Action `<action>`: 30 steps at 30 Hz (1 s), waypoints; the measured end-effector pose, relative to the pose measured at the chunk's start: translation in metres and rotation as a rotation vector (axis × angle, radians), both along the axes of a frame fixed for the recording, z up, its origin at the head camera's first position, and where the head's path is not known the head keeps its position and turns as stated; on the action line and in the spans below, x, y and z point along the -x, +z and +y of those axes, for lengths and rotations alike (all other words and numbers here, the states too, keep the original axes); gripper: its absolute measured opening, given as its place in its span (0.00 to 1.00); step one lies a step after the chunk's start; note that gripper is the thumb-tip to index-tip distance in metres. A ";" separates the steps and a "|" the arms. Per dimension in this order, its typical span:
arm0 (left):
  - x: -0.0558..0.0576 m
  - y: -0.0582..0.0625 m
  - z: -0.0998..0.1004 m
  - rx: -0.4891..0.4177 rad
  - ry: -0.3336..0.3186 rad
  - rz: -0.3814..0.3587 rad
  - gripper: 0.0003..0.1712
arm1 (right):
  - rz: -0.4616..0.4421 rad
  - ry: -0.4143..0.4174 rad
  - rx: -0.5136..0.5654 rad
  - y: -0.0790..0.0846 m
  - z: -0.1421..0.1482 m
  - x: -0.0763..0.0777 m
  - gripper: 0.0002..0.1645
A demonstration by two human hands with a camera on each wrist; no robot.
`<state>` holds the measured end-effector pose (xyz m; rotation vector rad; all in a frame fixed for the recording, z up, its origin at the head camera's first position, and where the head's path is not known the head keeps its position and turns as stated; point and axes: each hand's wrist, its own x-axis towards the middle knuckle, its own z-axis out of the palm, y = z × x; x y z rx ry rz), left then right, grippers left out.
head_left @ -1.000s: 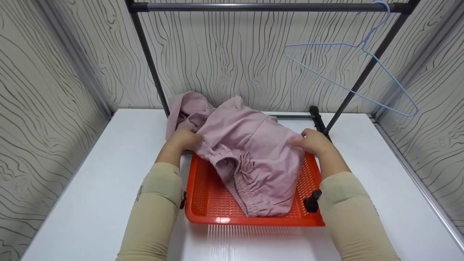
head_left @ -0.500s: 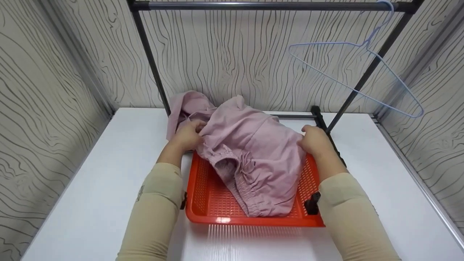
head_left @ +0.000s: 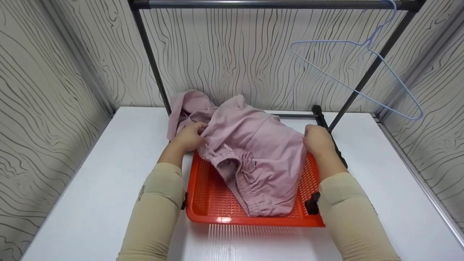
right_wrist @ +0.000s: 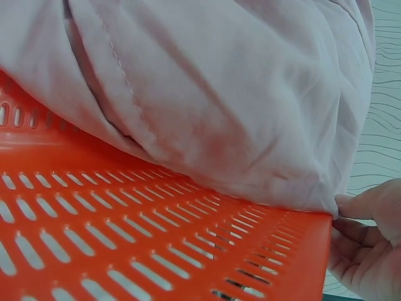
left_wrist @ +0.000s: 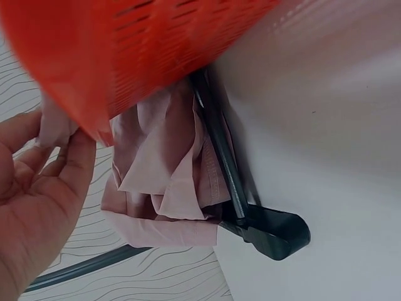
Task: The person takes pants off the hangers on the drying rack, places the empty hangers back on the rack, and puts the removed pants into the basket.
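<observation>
Pink trousers (head_left: 257, 141) with a gathered elastic waistband (head_left: 235, 181) and a drawstring lie bunched in and over a red plastic basket (head_left: 232, 219). The waistband faces the near side, and part of a leg spills past the basket's far left. My left hand (head_left: 188, 137) pinches the cloth at the left edge; in the left wrist view, fabric shows between its thumb and fingers. At the right edge, my right hand (head_left: 319, 140) pinches the trousers between thumb and fingers, right beside the basket's corner in the right wrist view. The basket's far rim is hidden under the cloth.
A dark metal clothes rack (head_left: 268, 4) stands behind the basket, its foot (head_left: 317, 110) at the back right. From the bar hangs a light blue wire hanger (head_left: 326, 74) on the right. Patterned walls (head_left: 224, 54) border the white table (head_left: 108, 181).
My right hand shifts slightly right along the trousers' edge and its fingers close on the cloth. My left fingers move slightly farther onto the fabric. The trousers stay nearly in place.
</observation>
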<state>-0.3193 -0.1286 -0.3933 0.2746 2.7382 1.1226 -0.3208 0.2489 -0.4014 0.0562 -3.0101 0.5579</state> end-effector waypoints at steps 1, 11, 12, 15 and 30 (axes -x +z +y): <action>0.000 0.000 0.000 0.004 0.002 0.001 0.27 | 0.003 0.006 0.001 0.000 0.000 0.000 0.04; -0.002 0.000 -0.001 0.029 0.003 -0.013 0.32 | -0.029 0.048 -0.071 -0.001 0.001 0.003 0.09; -0.002 0.001 0.000 0.028 0.002 -0.019 0.33 | -0.030 0.048 -0.081 -0.001 0.001 0.004 0.10; -0.002 0.001 0.000 0.030 0.000 -0.029 0.33 | -0.036 0.047 -0.094 -0.001 0.001 0.004 0.11; -0.002 0.003 0.001 0.063 0.052 -0.041 0.32 | -0.034 -0.056 0.164 0.011 0.000 0.004 0.12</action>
